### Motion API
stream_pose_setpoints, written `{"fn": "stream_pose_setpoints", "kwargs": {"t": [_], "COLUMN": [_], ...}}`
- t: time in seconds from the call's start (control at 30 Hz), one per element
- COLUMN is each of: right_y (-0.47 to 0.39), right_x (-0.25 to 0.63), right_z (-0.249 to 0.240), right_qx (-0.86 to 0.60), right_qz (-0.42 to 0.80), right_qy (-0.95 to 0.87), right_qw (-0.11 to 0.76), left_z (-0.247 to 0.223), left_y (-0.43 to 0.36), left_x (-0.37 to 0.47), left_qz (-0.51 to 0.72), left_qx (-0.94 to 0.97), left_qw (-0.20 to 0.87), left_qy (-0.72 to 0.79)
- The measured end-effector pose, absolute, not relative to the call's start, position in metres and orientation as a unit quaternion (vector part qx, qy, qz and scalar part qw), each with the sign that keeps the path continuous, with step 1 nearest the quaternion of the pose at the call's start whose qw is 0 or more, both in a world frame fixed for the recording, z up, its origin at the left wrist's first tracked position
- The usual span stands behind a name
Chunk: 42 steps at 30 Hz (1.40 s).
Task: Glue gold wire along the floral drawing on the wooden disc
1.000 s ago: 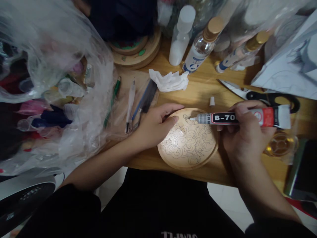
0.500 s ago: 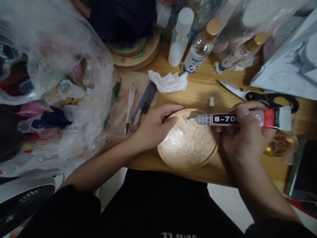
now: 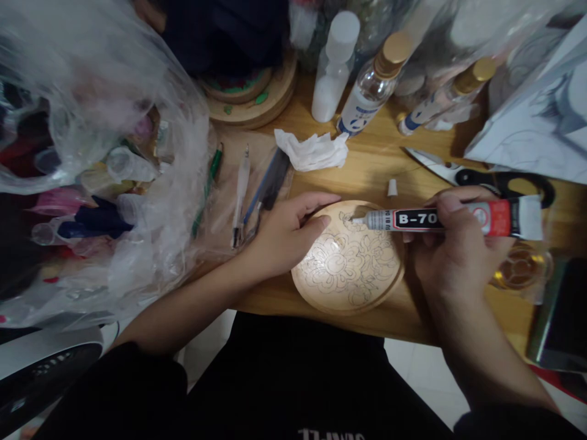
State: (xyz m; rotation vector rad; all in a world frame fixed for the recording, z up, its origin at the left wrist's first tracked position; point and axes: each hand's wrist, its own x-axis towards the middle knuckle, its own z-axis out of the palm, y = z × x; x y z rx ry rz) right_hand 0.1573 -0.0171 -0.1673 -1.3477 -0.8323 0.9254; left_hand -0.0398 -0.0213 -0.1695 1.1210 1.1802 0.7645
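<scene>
A round wooden disc (image 3: 337, 266) with a flower pattern drawn in thin dark lines lies at the table's front edge. My left hand (image 3: 293, 235) grips its upper left rim, thumb on top and fingers around the far side. In my right hand (image 3: 458, 238) is a glue tube (image 3: 417, 220) marked B-70, held level and pinched between thumb and fingers. Its nozzle points left, at the drawn lines near the disc's top edge; whether the tip touches the wood I cannot tell. The small white cap (image 3: 392, 187) stands on the table just beyond the tube.
Black-handled scissors (image 3: 504, 181) lie beyond my right hand. A crumpled tissue (image 3: 314, 151) and several bottles, including a gold-capped one (image 3: 367, 98), are behind the disc. Pens (image 3: 241, 195) and a large plastic bag (image 3: 151, 244) of materials sit left. A phone (image 3: 562, 318) lies right.
The glue tube and my right hand have shifted very slightly to the right. My left hand and the disc have stayed in place.
</scene>
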Motion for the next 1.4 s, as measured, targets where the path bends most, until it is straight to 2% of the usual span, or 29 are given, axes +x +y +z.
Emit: {"fn": "stream_pose_setpoints", "kwargs": {"t": [0.53,1.4], "right_y": [-0.0179,-0.0154], "right_x": [0.1585,0.1561], "right_z": [-0.1664,-0.1656], "right_qx": [-0.599,-0.562], "right_qz": [0.392,0.402], "right_qy": [-0.366,-0.357], "right_qw": [0.595,0.629], "left_z": [-0.17,-0.17], "left_y": [-0.0217,-0.0219], "left_x": [-0.0393,-0.0391], "left_qz": [0.336,0.334], "left_qx": [0.478,0.478], "left_qw": [0.631,0.631], "left_qy": [0.511,0.512]}}
